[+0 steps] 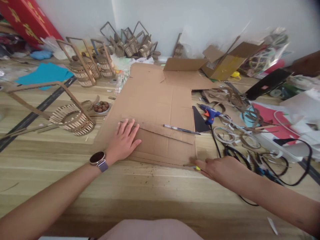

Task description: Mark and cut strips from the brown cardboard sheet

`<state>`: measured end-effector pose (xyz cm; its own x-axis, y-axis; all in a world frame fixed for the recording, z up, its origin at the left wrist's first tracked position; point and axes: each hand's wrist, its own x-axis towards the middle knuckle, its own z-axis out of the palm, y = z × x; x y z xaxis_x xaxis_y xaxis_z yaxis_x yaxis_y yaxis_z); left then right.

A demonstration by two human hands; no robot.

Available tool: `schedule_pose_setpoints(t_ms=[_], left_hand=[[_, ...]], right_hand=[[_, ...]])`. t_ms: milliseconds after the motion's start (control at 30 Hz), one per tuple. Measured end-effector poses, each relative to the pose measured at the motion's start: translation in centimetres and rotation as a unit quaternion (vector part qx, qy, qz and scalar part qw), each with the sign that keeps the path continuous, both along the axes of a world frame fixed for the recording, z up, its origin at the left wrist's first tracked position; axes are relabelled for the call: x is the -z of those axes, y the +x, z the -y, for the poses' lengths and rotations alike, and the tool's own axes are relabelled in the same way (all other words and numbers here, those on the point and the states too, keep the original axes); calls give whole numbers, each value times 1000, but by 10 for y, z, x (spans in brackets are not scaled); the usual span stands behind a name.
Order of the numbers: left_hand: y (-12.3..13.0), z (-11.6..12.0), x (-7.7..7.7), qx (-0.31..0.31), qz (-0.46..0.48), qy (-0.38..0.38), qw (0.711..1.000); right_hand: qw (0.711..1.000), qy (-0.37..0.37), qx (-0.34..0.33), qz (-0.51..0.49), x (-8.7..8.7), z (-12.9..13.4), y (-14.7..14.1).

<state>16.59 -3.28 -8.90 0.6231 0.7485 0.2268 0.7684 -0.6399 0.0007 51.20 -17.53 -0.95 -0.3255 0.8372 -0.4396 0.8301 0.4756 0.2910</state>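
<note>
The cardboard (152,96) on the table (120,200) should be pressed flat by the spread left hand (125,138); the cutter (197,168), gripped in the right hand (216,168) at the cardboard's near right corner, is best guided steadily.

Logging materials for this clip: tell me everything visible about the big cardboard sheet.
The cardboard sheet is brown and creased, with a raised flap at its far right. It lies mostly flat on the table. A slanting dark line runs across its near part; cut or drawn is unclear. The left grip, a spread hand, rests on it; a pen lies toward its right edge. At the near right corner, the right grip holds a mostly hidden yellow tool.
</note>
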Motion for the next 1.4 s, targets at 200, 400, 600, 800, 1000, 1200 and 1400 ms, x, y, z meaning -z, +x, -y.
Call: schedule_pose_setpoints(t_ms=[200, 400, 600, 800, 1000, 1200, 1400], left_hand=[[0, 0, 2, 2, 6, -1, 1000], [-1, -1, 3, 1, 12, -2, 1000], [0, -1, 3, 3, 6, 13, 1000], [0, -1, 4, -2, 13, 3, 1000], [0, -1, 4, -4, 10, 1, 1000], [1, -1, 4, -7, 2, 3, 1000], [5, 2, 1, -14, -7, 15, 1000]], right_hand=[[999, -35, 6, 5, -4, 2, 6], [999, 2, -11, -30, 8, 14, 30], [998, 2, -8, -60, 15, 19, 44], [997, 15, -10, -71, 19, 22, 49], [995, 7, 5, -95, 25, 27, 57], [991, 4, 14, -133, 30, 29, 65], [987, 69, 0, -147, 15, 30, 83]])
